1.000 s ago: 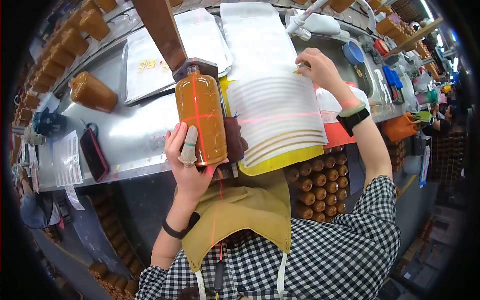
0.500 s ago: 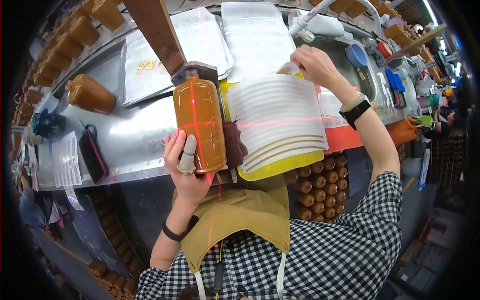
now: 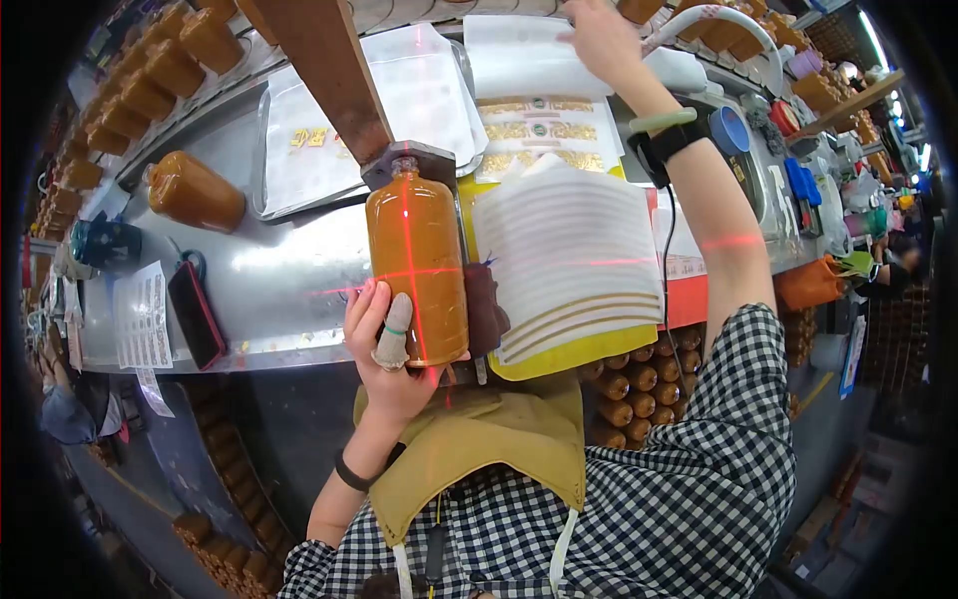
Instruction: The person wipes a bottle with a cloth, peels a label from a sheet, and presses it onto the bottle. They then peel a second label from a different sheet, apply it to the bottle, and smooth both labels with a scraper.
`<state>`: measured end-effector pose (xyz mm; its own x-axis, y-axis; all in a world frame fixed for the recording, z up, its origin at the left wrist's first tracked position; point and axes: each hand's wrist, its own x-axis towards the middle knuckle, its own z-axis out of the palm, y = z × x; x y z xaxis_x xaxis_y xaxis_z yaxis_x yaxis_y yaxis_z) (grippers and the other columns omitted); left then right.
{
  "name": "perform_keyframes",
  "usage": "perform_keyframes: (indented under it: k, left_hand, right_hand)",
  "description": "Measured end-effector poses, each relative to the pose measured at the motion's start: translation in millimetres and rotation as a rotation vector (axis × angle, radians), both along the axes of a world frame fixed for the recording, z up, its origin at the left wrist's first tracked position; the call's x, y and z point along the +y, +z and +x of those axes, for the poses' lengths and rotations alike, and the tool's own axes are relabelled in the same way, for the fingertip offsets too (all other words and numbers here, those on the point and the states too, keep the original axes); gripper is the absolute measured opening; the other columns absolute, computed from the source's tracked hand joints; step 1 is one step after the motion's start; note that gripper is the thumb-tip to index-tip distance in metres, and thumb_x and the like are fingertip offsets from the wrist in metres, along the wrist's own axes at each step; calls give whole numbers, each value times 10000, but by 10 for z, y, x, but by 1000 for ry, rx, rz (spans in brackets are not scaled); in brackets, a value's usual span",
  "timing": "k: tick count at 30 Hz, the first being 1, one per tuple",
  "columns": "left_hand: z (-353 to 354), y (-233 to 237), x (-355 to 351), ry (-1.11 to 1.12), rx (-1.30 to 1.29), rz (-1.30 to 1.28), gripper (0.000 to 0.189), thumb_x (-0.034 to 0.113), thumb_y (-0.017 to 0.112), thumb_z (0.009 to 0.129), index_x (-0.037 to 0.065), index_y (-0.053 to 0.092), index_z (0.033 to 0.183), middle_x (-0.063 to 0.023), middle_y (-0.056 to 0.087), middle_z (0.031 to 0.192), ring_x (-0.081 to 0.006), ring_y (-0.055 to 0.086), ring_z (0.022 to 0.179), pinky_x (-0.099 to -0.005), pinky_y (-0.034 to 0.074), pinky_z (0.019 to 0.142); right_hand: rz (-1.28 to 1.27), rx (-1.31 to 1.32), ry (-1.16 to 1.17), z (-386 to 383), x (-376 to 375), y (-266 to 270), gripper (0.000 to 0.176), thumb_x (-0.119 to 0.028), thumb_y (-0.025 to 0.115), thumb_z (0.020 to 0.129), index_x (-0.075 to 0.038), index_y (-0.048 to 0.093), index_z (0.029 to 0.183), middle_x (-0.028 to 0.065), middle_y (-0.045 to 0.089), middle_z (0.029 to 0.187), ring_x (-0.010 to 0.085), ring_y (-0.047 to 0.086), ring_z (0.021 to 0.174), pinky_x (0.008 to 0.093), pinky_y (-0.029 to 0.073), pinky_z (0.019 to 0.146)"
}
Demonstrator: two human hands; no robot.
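Note:
My left hand is wrapped round the lower end of a glossy brown bottle, with a cloth cot on one finger. The bottle lies with its neck against a dark bracket on a wooden bar, and red laser lines cross it. At the far side, my right hand has its bent fingers on the upper edge of a white paper sheet; the fingertips are partly cut off by the frame. Below that sheet, gold-patterned decal strips show. Closer to me is a fanned stack of white sheets on a yellow board.
Another brown bottle lies on the metal bench at left, near a phone. A paper-covered tray holds small gold pieces. A blue bowl sits in the sink at right. Several bottles are stacked below.
My right hand has moved up and away from the fanned stack, and the white sheet is drawn back, uncovering gold decal strips. My left hand still holds the bottle.

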<state>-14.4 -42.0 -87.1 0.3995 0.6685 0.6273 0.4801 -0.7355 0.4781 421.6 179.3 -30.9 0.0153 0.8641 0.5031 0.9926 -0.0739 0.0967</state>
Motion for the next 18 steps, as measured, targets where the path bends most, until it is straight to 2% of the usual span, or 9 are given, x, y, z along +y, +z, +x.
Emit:
perform_keyframes:
  k: [1,4,5,8,9,10,12,16,18]
  left_hand:
    - [-1,-1,-2,0,-8,-2,1047,362,958,695,70,421,1544,-161,411,1532,-406,430,1411,-560,349,1189]
    - [-8,-23,3,-3,2,-7,1045,349,960,695,78,421,1548,-159,408,1531,-404,430,1410,-556,350,1191]
    - [-6,-19,1,-5,1,-8,1045,349,960,695,78,421,1548,-159,408,1531,-404,430,1410,-556,350,1191]
    - [-6,-8,-3,-2,-20,-4,1045,347,962,694,76,425,1548,-157,411,1529,-398,435,1406,-546,353,1192]
    - [-6,-11,-2,-2,-21,-4,1041,343,963,693,75,428,1545,-159,411,1530,-396,435,1406,-540,360,1187]
    - [2,-13,-3,-3,-25,-1,1037,340,964,692,74,431,1542,-160,411,1532,-394,435,1406,-534,366,1182]
    - [-2,-17,-9,1,-14,2,1037,339,963,692,73,431,1541,-165,412,1535,-395,436,1406,-528,375,1174]
    - [1,-12,7,-6,-35,17,1040,316,968,686,70,431,1543,-176,418,1542,-398,450,1400,-513,395,1154]
    - [-18,-18,9,-8,-17,11,1046,284,971,681,45,428,1542,-183,426,1541,-396,478,1381,-493,410,1141]
  right_hand:
    - [-206,69,150,-92,-68,-27,263,-248,801,831,-149,718,1061,54,665,1193,287,659,1125,463,582,838]
    - [-475,-78,159,-278,-209,-279,201,-260,793,825,-179,743,1002,32,684,1141,273,656,1114,466,580,830]
    - [-445,-119,116,-335,-238,-276,155,-172,734,862,-155,744,1016,35,699,1011,269,657,1120,423,568,861]
    - [-265,-161,69,-312,-268,73,136,-153,707,866,-151,740,998,17,707,1012,282,667,1089,415,572,862]
    - [-105,-266,141,-196,-266,177,156,-153,682,927,-143,748,1068,48,673,909,234,682,952,374,552,796]
    - [-104,-267,140,-227,-329,338,156,-153,682,927,-143,748,1068,48,673,909,234,682,952,374,552,796]
    - [-3,-156,275,-293,-566,678,110,-59,697,884,-27,731,984,148,725,912,269,681,825,388,536,779]
    - [35,-37,257,-355,-1020,1078,104,-79,705,893,-48,743,984,128,729,911,276,672,834,388,534,792]
    - [42,138,201,-171,-1284,935,189,-216,673,945,-111,732,1091,74,734,950,304,672,877,403,537,770]
